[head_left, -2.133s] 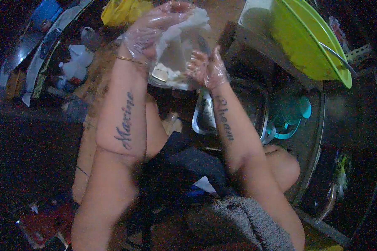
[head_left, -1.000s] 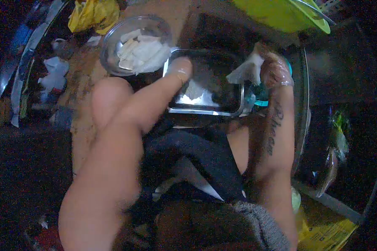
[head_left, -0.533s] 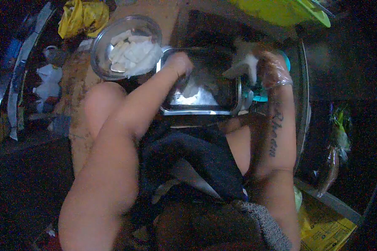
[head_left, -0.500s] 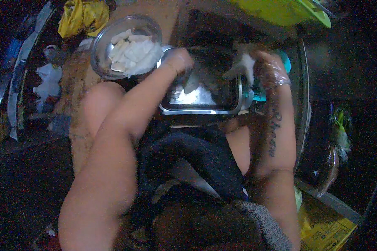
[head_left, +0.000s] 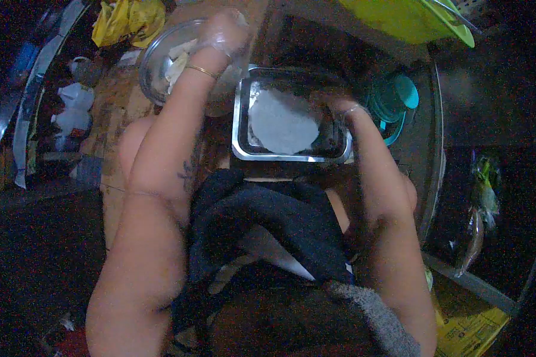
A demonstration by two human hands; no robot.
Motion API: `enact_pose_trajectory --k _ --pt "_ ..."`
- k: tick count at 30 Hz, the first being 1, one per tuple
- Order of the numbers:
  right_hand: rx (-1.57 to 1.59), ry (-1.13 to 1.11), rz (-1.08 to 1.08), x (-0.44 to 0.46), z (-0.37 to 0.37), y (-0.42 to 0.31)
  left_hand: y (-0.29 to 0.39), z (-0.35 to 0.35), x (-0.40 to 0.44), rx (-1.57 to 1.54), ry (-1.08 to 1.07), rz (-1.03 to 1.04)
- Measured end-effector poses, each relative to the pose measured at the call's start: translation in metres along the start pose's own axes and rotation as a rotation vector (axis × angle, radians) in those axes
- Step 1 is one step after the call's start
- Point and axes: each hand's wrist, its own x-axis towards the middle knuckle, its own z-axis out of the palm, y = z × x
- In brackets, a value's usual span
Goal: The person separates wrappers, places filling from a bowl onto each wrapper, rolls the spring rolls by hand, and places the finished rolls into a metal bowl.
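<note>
My left hand (head_left: 225,34), in a clear plastic glove, is over the far right rim of the clear bowl (head_left: 150,56). Motion blurs its fingers, and I cannot make out anything in them. Inside the bowl lie pale folded pieces (head_left: 175,66), partly hidden by my forearm. Flat in the metal tray (head_left: 292,157) rests a thin, round white sheet (head_left: 284,122). My right hand (head_left: 339,106) hovers at the tray's right side, just right of the sheet; its fingers are dark and smeared.
A turquoise container (head_left: 402,92) stands right of the tray. Beyond it is a large lime-green basin (head_left: 399,21). A crumpled yellow bag (head_left: 128,22) sits behind the bowl. Bagged greens (head_left: 487,178) lie at far right, and a wooden board (head_left: 116,119) is under the bowl.
My left hand has gone from the tray's left edge up to the bowl. My right hand, which held a limp white piece, has moved left over the tray. The white sheet now lies flat there.
</note>
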Motion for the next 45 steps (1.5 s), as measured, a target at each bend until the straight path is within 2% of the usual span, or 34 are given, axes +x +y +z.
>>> enact_pose_trajectory --k 3,5,7,8,9,10,12,13,15,16,17,18,20,22,23,25,26,27,28,29,31,33,34,36,38,41,44,45 --pt "0.179 0.155 -0.086 -0.003 0.001 0.009 0.009 0.003 -0.012 -0.074 -0.107 0.036" --pt "-0.029 0.21 -0.105 -0.003 0.0 0.011 0.013 0.014 -0.019 -0.189 -0.205 0.057" --pt "-0.096 0.256 -0.114 0.0 0.003 0.009 0.011 0.03 -0.025 -0.332 -0.315 0.053" --pt "-0.134 0.272 -0.121 0.0 0.005 0.008 0.007 0.037 -0.025 -0.189 -0.262 0.297" --pt "0.081 0.183 -0.122 -0.001 0.009 0.004 0.003 0.045 -0.023 -0.043 -0.205 0.537" --pt "0.425 0.062 -0.115 -0.009 0.013 -0.002 -0.003 0.056 -0.021 0.108 -0.145 0.775" --pt "1.318 -0.236 0.026 -0.028 0.019 -0.021 -0.016 0.092 -0.026 -0.375 -0.231 0.479" --pt "1.596 -0.376 0.067 -0.044 0.018 -0.031 -0.009 0.086 -0.035 -0.51 -0.354 0.306" --pt "1.91 -0.563 0.138 -0.06 0.021 -0.039 0.005 0.073 -0.052 -0.774 -0.509 -0.101" --pt "1.918 -0.482 0.187 -0.062 0.025 -0.038 0.009 0.071 -0.062 -1.045 -0.553 -0.361" --pt "1.888 -0.371 0.234 -0.058 0.027 -0.034 0.014 0.071 -0.066 -1.308 -0.587 -0.63" --pt "1.797 -0.18 0.316 -0.049 0.032 -0.029 0.005 0.11 -0.065 -1.582 -0.489 -0.675" --pt "1.257 -0.123 0.077 -0.038 0.024 -0.016 0.008 0.11 -0.065 -1.34 -0.475 -0.531" --pt "1.07 -0.036 0.221 -0.042 -0.003 -0.026 0.021 0.088 -0.068 -1.113 -0.48 -0.478" --pt "0.575 -0.014 0.103 -0.035 -0.008 -0.017 0.029 0.071 -0.069 -1.008 -0.492 -0.494" --pt "-0.42 0.019 -0.126 -0.014 -0.017 0.007 0.022 0.067 -0.07 -0.708 -0.471 -0.273" --pt "-0.354 0.045 -0.08 -0.009 -0.003 0.012 0.002 0.084 -0.066 -0.507 -0.433 -0.037" --pt "-0.287 0.073 -0.035 -0.006 0.011 0.014 -0.014 0.098 -0.07 -0.332 -0.49 0.106" --pt "-0.464 -0.026 -0.106 -0.017 0.016 0.008 -0.03 0.112 -0.075 -0.166 -0.522 0.258" --pt "-0.639 -0.127 -0.178 -0.023 0.02 0.004 -0.042 0.123 -0.084 -0.027 -0.654 0.32" --pt "-0.742 -0.341 -0.262 0.021 0.086 0.074 -0.054 0.131 -0.099 0.099 -0.841 0.268" --pt "-0.308 -0.246 0.229 -0.026 0.064 0.002 -0.061 0.131 -0.114 0.068 -0.951 0.039" --pt "-0.351 -0.216 0.243 -0.025 0.067 0.003 -0.03 0.095 -0.114 0.286 -0.916 0.102" --pt "-0.429 -0.162 0.282 -0.017 0.063 0.005 -0.029 0.088 -0.095 0.364 -0.812 0.106" --pt "-0.483 -0.17 0.279 -0.009 0.049 0.004 -0.022 0.083 -0.067 0.411 -0.721 0.119" --pt "-0.509 -0.249 0.2 -0.012 0.029 -0.017 -0.017 0.075 -0.038 0.431 -0.717 0.3" --pt "-0.466 -0.322 0.085 -0.03 0.016 -0.049 -0.019 0.084 -0.059 0.38 -0.73 0.357" --pt "-0.436 -0.339 0.045 -0.038 0.013 -0.058 -0.016 0.072 -0.076 0.396 -0.82 0.409"
